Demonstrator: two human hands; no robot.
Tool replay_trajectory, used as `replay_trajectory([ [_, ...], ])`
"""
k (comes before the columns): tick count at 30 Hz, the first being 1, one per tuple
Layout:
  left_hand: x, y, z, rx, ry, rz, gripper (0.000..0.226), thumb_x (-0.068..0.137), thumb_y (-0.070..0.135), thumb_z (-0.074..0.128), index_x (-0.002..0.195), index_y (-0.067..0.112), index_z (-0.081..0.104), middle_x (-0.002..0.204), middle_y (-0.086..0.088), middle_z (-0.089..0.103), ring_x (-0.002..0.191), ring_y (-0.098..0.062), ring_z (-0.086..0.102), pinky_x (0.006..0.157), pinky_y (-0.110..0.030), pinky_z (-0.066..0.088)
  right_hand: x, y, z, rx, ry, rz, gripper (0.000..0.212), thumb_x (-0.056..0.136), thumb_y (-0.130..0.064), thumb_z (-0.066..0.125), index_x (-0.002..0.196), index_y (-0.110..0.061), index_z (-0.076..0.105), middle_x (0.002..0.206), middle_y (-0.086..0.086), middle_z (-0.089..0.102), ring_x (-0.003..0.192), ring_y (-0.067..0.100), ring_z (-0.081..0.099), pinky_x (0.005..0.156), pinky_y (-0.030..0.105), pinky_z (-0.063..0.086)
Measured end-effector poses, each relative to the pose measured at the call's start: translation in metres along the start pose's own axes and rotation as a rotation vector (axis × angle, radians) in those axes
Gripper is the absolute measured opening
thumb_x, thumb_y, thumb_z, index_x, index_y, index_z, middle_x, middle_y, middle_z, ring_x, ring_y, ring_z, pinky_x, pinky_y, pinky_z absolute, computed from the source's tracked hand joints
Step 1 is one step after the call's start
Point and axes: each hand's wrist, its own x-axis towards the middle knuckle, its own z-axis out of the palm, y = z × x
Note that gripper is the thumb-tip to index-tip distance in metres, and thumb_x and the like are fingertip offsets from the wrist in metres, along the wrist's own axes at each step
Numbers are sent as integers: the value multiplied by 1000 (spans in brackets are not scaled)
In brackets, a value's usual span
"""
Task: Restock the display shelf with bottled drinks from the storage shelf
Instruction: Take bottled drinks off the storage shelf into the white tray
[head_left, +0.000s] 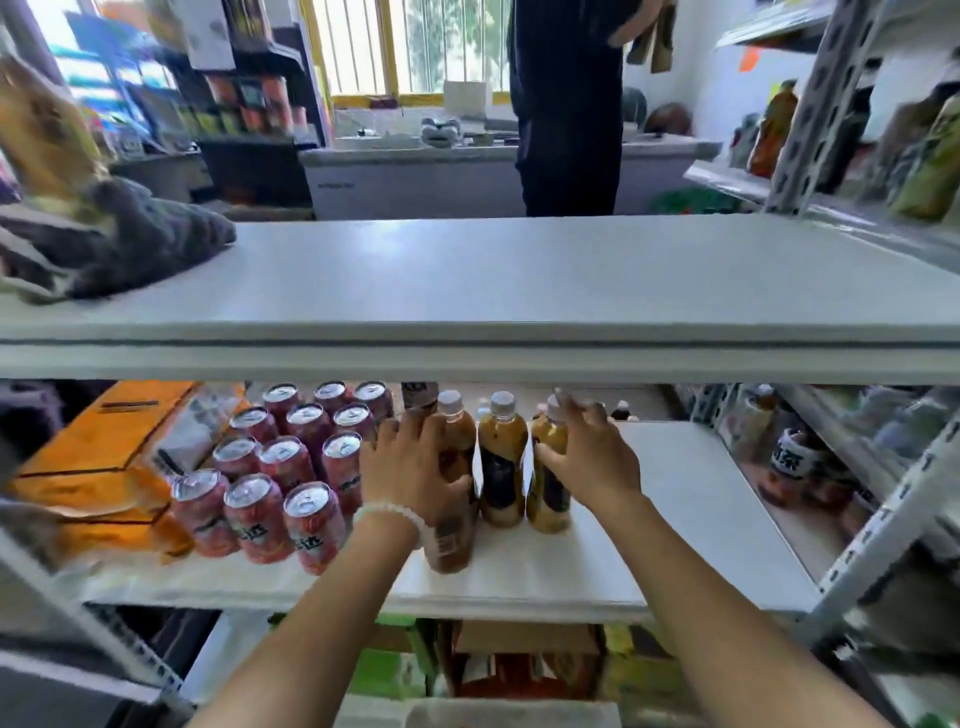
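Three bottled drinks with white caps stand in a row on the white middle shelf (701, 493). My left hand (410, 467) grips the leftmost, brown bottle (452, 530), with the thumb curled round its front. My right hand (587, 457) holds the rightmost, yellow bottle (545, 499), with the fingers wrapped over its upper part and cap. Between them the middle yellow bottle (501, 457) with a dark label stands free. A further dark bottle (418, 397) stands behind my left hand, mostly hidden.
Several red cans (291, 457) fill the shelf left of the bottles, beside an orange packet (98, 457). A bare white top shelf (519, 280) carries a grey cloth (140, 239). More bottles (789, 462) stand on the rack to the right. A person in dark clothes (569, 104) stands behind.
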Motion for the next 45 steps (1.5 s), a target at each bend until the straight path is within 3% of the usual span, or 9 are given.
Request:
replay_trajectory([
  [7,-6,-6,32,-202,-90,-106,88,77,42,68,146,40,13,113,-3,57,100,-25,58,79,-37,49,10,8,33,153,-20,22,83,82,-31,69,145,-33,14,141,11,36,111,31,55,74,34,48],
  [18,-25,-5,37,-569,-29,-78,84,74,24,76,142,35,29,111,-13,51,102,-29,54,92,-39,47,-25,18,34,332,164,19,75,77,-24,73,140,-33,33,123,10,50,106,29,56,77,26,41],
  [25,-77,13,12,-662,34,85,85,70,24,79,142,28,34,115,-10,57,103,-22,56,86,-24,41,-96,33,12,346,202,13,93,72,-30,76,145,-40,20,123,7,55,108,28,56,84,35,48],
  [28,-111,28,3,-702,47,130,85,69,23,79,141,28,34,118,-9,58,105,-23,58,90,-33,49,-139,40,4,330,197,11,96,71,-31,76,145,-43,15,129,5,52,112,27,55,86,34,46],
  [32,-160,41,19,-750,-35,155,89,66,27,80,140,37,30,116,-3,60,101,-20,60,88,-34,52,-195,56,6,361,158,30,99,70,-31,75,143,-49,11,125,5,53,110,27,55,85,36,48],
  [34,-188,46,38,-783,-87,162,90,68,25,80,141,38,29,114,1,58,97,-14,59,85,-24,48,-222,69,17,360,120,60,100,69,-32,74,142,-52,9,115,4,55,101,26,55,74,32,47],
  [36,-214,49,63,-787,-155,161,94,69,27,79,141,47,21,110,-1,60,95,-15,61,85,-28,50,-245,82,35,322,75,108,101,70,-34,73,141,-56,5,113,4,56,96,24,56,65,27,42],
  [39,-246,50,113,-759,-259,146,104,68,27,78,143,52,10,104,-2,65,94,-18,64,85,-38,54,-274,109,75,298,-18,141,105,70,-32,73,138,-61,-3,122,5,56,102,24,58,74,28,47],
  [45,-278,48,213,-743,-461,86,107,68,30,79,137,62,3,108,0,65,94,-14,64,87,-35,53,-295,153,162,287,-186,240,111,69,-33,79,137,-59,-5,112,4,60,99,19,58,82,27,47],
])
